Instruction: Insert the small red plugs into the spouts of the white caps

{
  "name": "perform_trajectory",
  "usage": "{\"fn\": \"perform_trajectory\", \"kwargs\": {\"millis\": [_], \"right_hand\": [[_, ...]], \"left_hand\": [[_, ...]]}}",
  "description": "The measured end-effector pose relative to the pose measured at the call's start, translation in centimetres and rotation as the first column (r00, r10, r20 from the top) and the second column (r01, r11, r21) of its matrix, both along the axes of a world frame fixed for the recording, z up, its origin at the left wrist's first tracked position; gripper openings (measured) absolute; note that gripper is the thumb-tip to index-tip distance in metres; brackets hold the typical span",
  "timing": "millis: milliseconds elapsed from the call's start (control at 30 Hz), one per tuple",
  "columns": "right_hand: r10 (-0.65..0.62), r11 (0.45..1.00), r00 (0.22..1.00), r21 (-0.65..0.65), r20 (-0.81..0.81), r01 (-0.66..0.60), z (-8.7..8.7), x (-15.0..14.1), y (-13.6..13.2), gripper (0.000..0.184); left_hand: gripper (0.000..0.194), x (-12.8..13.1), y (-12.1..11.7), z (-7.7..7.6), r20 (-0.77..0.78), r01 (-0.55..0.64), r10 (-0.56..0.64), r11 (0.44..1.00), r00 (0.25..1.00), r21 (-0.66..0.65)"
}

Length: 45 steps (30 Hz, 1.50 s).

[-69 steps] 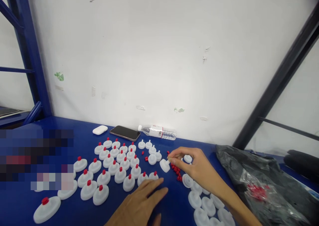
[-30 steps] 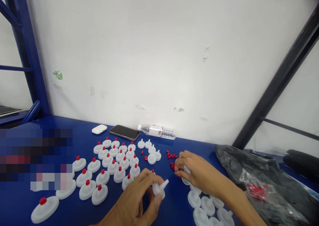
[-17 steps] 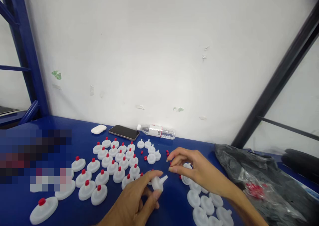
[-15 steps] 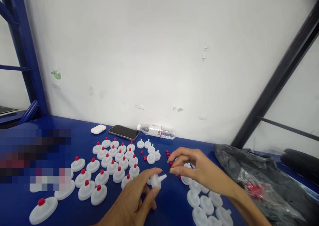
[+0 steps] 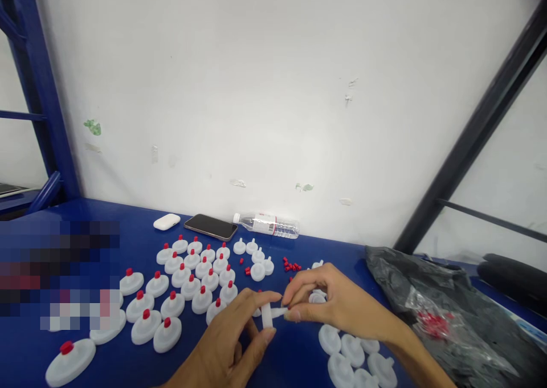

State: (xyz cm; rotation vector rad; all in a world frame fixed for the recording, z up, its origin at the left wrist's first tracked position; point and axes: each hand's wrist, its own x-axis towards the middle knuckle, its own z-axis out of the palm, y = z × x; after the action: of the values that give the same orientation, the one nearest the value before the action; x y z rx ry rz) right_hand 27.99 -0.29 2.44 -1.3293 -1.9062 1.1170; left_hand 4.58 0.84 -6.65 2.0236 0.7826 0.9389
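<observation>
My left hand (image 5: 233, 342) pinches a white plastic disc part (image 5: 268, 315) on its edge, its nozzle pointing right. My right hand (image 5: 327, 302) meets that nozzle with thumb and forefinger pinched on a small red cap (image 5: 289, 306), barely visible at the fingertips. Loose red caps (image 5: 291, 266) lie just beyond the hands. To the left stand rows of white discs with red caps (image 5: 188, 288). Uncapped white discs (image 5: 352, 356) lie under my right wrist.
On the blue table (image 5: 141, 217) by the wall lie a phone (image 5: 210, 227), a white earbud case (image 5: 166, 221) and a plastic bottle (image 5: 267, 225). A black bag (image 5: 431, 308) with a clear packet of red caps (image 5: 433, 323) fills the right side. A few uncapped discs (image 5: 256, 260) sit mid-table.
My right hand passed a white disc to my left hand, dipped into the red caps, then came back. Its pinched fingertips now touch the disc's nozzle.
</observation>
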Motion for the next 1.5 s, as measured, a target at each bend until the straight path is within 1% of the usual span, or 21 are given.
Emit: {"fn": "perform_trajectory", "kwargs": {"millis": [67, 133, 233, 333, 500, 633, 800, 900, 967, 1033, 1067, 1133, 1233, 1333, 1400, 1500], "right_hand": [[-0.009, 1.0, 1.0, -0.022, -0.02, 0.008, -0.1, -0.1, 0.0, 0.024], [-0.008, 0.999, 0.999, -0.038, -0.043, 0.007, -0.3, -0.3, 0.0, 0.026], [0.002, 1.0, 0.999, -0.031, -0.049, -0.003, -0.6, -0.5, 0.0, 0.028], [0.008, 1.0, 0.999, -0.021, -0.044, -0.009, -0.8, -0.7, 0.0, 0.029], [0.013, 1.0, 0.999, -0.021, -0.035, -0.014, -0.7, -0.6, 0.1, 0.026], [0.013, 1.0, 1.0, -0.026, -0.014, -0.013, -0.5, -0.3, 0.0, 0.028], [0.008, 0.996, 0.996, -0.089, -0.084, -0.016, -0.6, -0.3, -0.1, 0.03], [-0.007, 0.996, 0.995, -0.092, -0.098, -0.002, -0.7, -0.4, -0.1, 0.033], [0.001, 0.999, 0.999, -0.053, -0.05, -0.003, -0.8, -0.5, -0.1, 0.03], [0.033, 0.999, 0.999, -0.01, 0.013, -0.033, -0.9, -0.7, -0.2, 0.025], [0.057, 0.998, 0.998, 0.002, 0.038, -0.057, -0.9, -0.8, -0.2, 0.025], [0.103, 0.994, 0.99, 0.03, 0.092, -0.107, -0.8, -1.1, -0.4, 0.036], [0.111, 0.986, 0.973, 0.102, 0.203, -0.134, -0.7, -1.7, -0.8, 0.049], [0.077, 0.979, 0.956, 0.158, 0.284, -0.126, -0.7, -2.1, -1.3, 0.05], [0.052, 0.977, 0.944, 0.181, 0.325, -0.116, -0.8, -2.2, -1.5, 0.049], [0.026, 0.973, 0.928, 0.203, 0.371, -0.109, -1.1, -2.4, -1.5, 0.048]], "left_hand": [[0.038, 0.0, 0.0, 0.1, -0.025, -0.024, 0.024, 1.0, 0.999, -0.008], [0.038, 0.0, 0.1, 0.1, -0.031, -0.035, 0.035, 0.999, 0.999, 0.014], [0.035, -0.1, 0.2, 0.1, -0.012, -0.027, 0.028, 0.998, 1.0, 0.058], [0.037, -0.1, 0.1, 0.3, -0.001, -0.026, 0.026, 0.997, 1.0, 0.075], [0.037, -0.2, -0.1, 0.7, 0.05, -0.012, 0.009, 0.998, 0.999, 0.064], [0.039, -0.2, -0.1, 0.6, 0.044, -0.009, 0.006, 0.998, 0.999, 0.059], [0.037, -0.2, 0.2, 0.3, 0.039, 0.01, -0.012, 0.999, 0.999, 0.046], [0.035, 0.0, 0.4, 0.3, 0.059, -0.005, 0.002, 0.999, 0.998, 0.038], [0.037, 0.1, 0.5, 0.5, 0.051, -0.033, 0.034, 0.999, 0.998, -0.019], [0.04, 0.1, 0.5, 0.9, 0.028, -0.075, 0.078, 0.99, 0.997, -0.118], [0.041, 0.1, 0.5, 1.1, 0.015, -0.094, 0.098, 0.982, 0.995, -0.166], [0.04, 0.0, 0.5, 1.4, -0.004, -0.11, 0.112, 0.969, 0.994, -0.22], [0.048, -0.1, 0.4, 1.4, -0.014, -0.116, 0.116, 0.967, 0.993, -0.226], [0.05, -0.2, 0.3, 1.3, 0.012, -0.094, 0.1, 0.967, 0.995, -0.238], [0.048, -0.2, 0.1, 1.2, 0.041, -0.074, 0.086, 0.97, 0.995, -0.231], [0.04, -0.2, 0.0, 1.1, 0.083, -0.075, 0.092, 0.979, 0.992, -0.191]]}}
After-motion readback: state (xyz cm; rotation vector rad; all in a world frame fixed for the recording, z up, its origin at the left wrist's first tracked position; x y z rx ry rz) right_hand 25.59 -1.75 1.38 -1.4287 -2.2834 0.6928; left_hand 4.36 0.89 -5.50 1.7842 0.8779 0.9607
